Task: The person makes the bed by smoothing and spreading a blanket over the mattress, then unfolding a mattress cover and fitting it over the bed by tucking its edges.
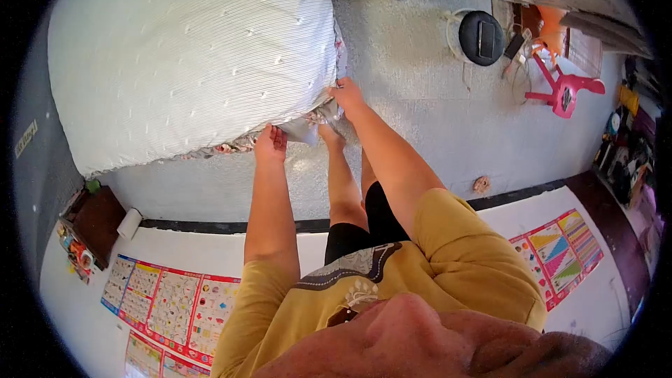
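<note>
A white mattress cover (203,49) with thin stripes and small tufts lies over a bed at the upper left. At its near right corner, my right hand (347,96) is closed on the cover's edge. My left hand (271,143) is at the near edge, left of that corner, fingers curled against the cover's border. Between the two hands hangs a pale grey-white flap of cloth (301,131). Crumpled floral fabric (234,146) shows beneath the cover along the near edge. The fingertips of my right hand are partly hidden by the cloth.
My bare foot (332,136) stands on the grey floor (413,119) by the corner. A round black-topped stool (481,38) and a pink plastic chair (565,91) are to the right, with cables nearby. A brown cabinet (98,220) and wall posters (175,301) are at the left.
</note>
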Motion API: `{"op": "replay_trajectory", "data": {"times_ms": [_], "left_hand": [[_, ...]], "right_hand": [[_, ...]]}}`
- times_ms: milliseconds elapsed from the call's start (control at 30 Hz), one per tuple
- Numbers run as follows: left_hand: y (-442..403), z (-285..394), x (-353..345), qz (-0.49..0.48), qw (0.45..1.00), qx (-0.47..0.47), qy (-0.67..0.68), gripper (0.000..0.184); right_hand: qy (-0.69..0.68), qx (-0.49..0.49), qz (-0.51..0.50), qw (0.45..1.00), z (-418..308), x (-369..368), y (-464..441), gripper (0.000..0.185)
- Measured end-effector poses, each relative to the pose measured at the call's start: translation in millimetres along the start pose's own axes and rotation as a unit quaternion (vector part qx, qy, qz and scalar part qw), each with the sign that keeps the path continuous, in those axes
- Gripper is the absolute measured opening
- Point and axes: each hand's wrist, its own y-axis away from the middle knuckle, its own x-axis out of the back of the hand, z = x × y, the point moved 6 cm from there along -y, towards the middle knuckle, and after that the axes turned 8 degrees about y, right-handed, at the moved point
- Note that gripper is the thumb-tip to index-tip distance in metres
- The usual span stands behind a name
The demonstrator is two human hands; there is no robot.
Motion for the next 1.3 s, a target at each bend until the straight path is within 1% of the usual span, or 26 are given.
{"op": "replay_trajectory", "data": {"times_ms": [33,133,167,233,333,433,467,533,633,667,700,733,800,833,900,933,1000,1033,1133,1167,1200,1267,1300], "left_hand": [[2.1,2.4,1.3,-0.004,1.0,-0.005,0.0,0.012],[23.3,11.2,12.0,-0.028,0.998,-0.025,-0.047,0.013],[29.3,12.3,17.8,-0.046,0.998,-0.02,-0.026,0.014],[49.7,21.5,30.5,-0.053,0.996,-0.059,-0.028,0.014],[95.7,49.6,34.5,-0.064,0.99,-0.12,-0.042,0.013],[110.8,73.5,41.0,-0.075,0.98,-0.165,-0.08,0.011],[111.4,78.1,42.7,-0.079,0.976,-0.176,-0.096,0.011],[101.9,89.7,43.8,-0.034,0.969,-0.209,-0.13,0.009],[101.2,95.7,45.4,0.032,0.957,-0.245,-0.153,0.008],[96.9,96.2,37.1,0.044,0.954,-0.255,-0.153,0.008],[77.8,90.9,39.3,0.043,0.964,-0.215,-0.152,0.011],[58.1,82.9,38.1,0.007,0.98,-0.176,-0.093,0.013],[35.0,70.9,30.9,-0.059,0.993,-0.096,0.027,0.018],[32.5,68.1,27.4,-0.073,0.991,-0.063,0.09,0.022],[37.3,69.6,10.8,-0.103,0.97,-0.003,0.22,0.029],[34.4,74.2,11.8,-0.046,0.976,0.009,0.211,0.031],[18.5,79.8,24.9,0.065,0.978,0.042,0.194,0.034],[14.2,88.0,26.7,-0.01,0.988,0.011,0.155,0.028],[8.1,133.3,30.5,-0.148,0.956,-0.098,0.234,0.019],[40.7,153.8,21.2,-0.138,0.939,-0.155,0.276,0.015],[44.0,165.8,27.7,-0.128,0.944,-0.172,0.251,0.014],[51.5,176.4,60.1,-0.101,0.955,-0.197,0.196,0.014],[49.7,174.2,79.7,-0.083,0.961,-0.202,0.167,0.014]], "right_hand": [[0.027,0.018,0.021,0.999,2.8,3.0,-1.8,0.032],[0.021,0.005,0.047,0.999,-11.8,30.1,29.7,0.026],[0.057,0.031,0.057,0.996,-22.6,38.9,43.6,0.026],[0.131,0.086,0.076,0.985,-42.9,56.3,74.2,0.026],[0.195,0.071,-0.012,0.978,-91.5,74.5,126.3,0.03],[0.183,0.16,-0.002,0.97,-120.4,78.0,157.1,0.029],[0.197,0.155,-0.03,0.968,-123.3,76.4,163.7,0.03],[0.221,0.154,-0.081,0.96,-135.0,66.3,164.3,0.032],[0.182,0.074,-0.166,0.966,-115.4,34.2,151.5,0.033],[0.216,0.067,-0.147,0.963,-99.8,27.2,135.7,0.034],[0.248,0.062,-0.129,0.958,-78.7,17.0,113.6,0.034],[0.279,0.057,-0.114,0.952,-66.1,7.2,97.6,0.035],[0.256,0.05,-0.13,0.957,-63.2,-1.9,82.6,0.037],[0.247,0.047,-0.137,0.958,-61.3,-3.4,77.8,0.038],[0.211,0.088,-0.132,0.965,-56.6,-15.7,66.4,0.038],[0.194,0.109,-0.133,0.966,-55.9,-22.1,62.3,0.038],[0.198,0.104,-0.154,0.962,-65.0,-25.3,64.9,0.037],[0.201,0.101,-0.162,0.961,-69.5,-24.6,68.6,0.037],[0.229,0.084,-0.19,0.951,-70.5,-30.6,71.8,0.036],[0.276,0.116,-0.17,0.939,-77.8,-27.5,76.5,0.035],[0.322,0.148,-0.147,0.924,-87.1,-23.5,80.7,0.034],[0.359,0.068,-0.146,0.92,-106.3,-9.8,96.1,0.033],[0.38,0.095,-0.118,0.912,-106.8,-8.5,95.0,0.032]]}}
